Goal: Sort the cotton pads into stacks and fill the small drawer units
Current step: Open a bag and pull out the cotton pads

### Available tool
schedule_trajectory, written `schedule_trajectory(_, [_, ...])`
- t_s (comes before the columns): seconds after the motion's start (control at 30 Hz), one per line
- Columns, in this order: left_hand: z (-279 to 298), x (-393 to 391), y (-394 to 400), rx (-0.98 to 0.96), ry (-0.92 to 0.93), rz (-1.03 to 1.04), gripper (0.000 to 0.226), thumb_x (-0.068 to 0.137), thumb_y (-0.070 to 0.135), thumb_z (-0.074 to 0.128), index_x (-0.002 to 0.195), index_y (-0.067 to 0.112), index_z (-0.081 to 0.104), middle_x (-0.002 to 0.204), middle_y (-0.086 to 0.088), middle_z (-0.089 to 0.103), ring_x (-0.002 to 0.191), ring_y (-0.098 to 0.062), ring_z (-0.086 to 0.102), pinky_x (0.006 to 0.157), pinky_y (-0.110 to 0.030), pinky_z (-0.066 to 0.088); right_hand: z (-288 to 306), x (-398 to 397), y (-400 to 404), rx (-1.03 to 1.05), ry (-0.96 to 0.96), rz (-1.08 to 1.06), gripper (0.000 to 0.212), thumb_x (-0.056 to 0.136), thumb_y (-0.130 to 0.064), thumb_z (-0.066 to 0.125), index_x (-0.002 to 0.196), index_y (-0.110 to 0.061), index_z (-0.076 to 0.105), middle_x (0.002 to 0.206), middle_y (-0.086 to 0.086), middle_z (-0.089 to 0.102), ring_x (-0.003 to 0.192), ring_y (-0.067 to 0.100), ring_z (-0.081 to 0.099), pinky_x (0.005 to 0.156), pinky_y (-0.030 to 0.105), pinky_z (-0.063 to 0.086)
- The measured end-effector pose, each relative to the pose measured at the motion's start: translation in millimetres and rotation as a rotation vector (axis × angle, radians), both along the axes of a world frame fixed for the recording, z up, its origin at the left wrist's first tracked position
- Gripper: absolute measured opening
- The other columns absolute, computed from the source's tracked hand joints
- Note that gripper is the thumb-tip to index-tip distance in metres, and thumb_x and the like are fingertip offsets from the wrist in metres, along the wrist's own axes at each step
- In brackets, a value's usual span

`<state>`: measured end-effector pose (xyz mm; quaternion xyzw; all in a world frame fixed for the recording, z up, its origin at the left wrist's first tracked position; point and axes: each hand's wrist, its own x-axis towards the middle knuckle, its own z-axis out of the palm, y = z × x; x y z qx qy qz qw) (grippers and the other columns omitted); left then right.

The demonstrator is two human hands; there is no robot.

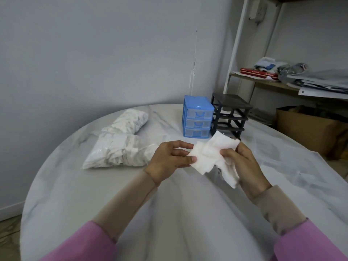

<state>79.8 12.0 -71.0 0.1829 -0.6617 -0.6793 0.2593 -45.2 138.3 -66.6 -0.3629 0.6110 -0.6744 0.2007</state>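
left hand pinches cotton pads | right hand clamps loose bunch | risk: uneven pads slip onto table, stack misaligns | blue drawer unit shut

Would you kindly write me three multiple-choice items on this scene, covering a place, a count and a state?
1. Where is the black drawer frame?
A. Right of the blue drawer unit
B. On the shelf
C. Under the bags

2. How many drawers does the blue unit show?
A. Two
B. Three
C. Five

3. What is the state of those drawers?
A. Removed
B. Pulled out
C. Closed

Answers: 1 A, they stand side by side on the table; 2 B, three clear fronts are stacked; 3 C, all fronts sit flush.
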Motion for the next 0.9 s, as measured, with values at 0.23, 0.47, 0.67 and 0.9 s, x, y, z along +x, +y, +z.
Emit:
schedule_trajectory(0.23, [0, 1, 2, 0.096, 0.006, 0.001, 0.015, 0.085, -0.004, 0.058, 0.086, 0.010, 0.065, 0.083, -0.003, 0.067, 0.075, -0.009, 0.064, 0.071, -0.019, 0.054, 5, 0, 3, -0.080, -0.031, 0.062, 0.021, 0.084, 0.017, 0.037, 0.077, 0.000, 0.047, 0.062, 0.005, 0.042, 0.049, 0.010, 0.036, 0.044, 0.016, 0.031])
schedule_trajectory(0.47, [-1, -1, 4, 0.198, 0.024, 0.029, 0.013, 0.087, 0.002, 0.053, 0.083, 0.010, 0.063, 0.080, -0.001, 0.067, 0.067, -0.007, 0.064, 0.059, -0.018, 0.052, 11, 4, 1, -0.140, -0.347, 0.073, 0.033, 0.077, -0.003, 0.060, 0.068, -0.013, 0.030, 0.059, 0.002, 0.037, 0.044, 0.009, 0.036, 0.044, 0.018, 0.031])
schedule_trajectory(0.67, [0, -2, 5, 0.128, 0.001, 0.012, 0.017, 0.089, 0.003, 0.051, 0.080, 0.014, 0.061, 0.075, 0.002, 0.064, 0.065, -0.009, 0.062, 0.057, -0.016, 0.049, 8, 3, 6, 0.114, -0.033, -0.059, 0.021, 0.072, -0.026, 0.075, 0.081, -0.015, 0.060, 0.054, -0.006, 0.051, 0.045, 0.008, 0.044, 0.047, 0.022, 0.037])
schedule_trajectory(0.9, [-4, -3, 8, 0.009, 0.018, -0.027, 0.015, 0.087, -0.001, 0.057, 0.100, 0.005, 0.062, 0.072, 0.000, 0.067, 0.061, -0.003, 0.064, 0.055, -0.016, 0.050, 6, 7, 7, 0.163, 0.097, -0.008, 0.014, 0.083, -0.012, 0.066, 0.070, -0.011, 0.061, 0.051, -0.010, 0.056, 0.047, 0.003, 0.050, 0.046, 0.016, 0.038])
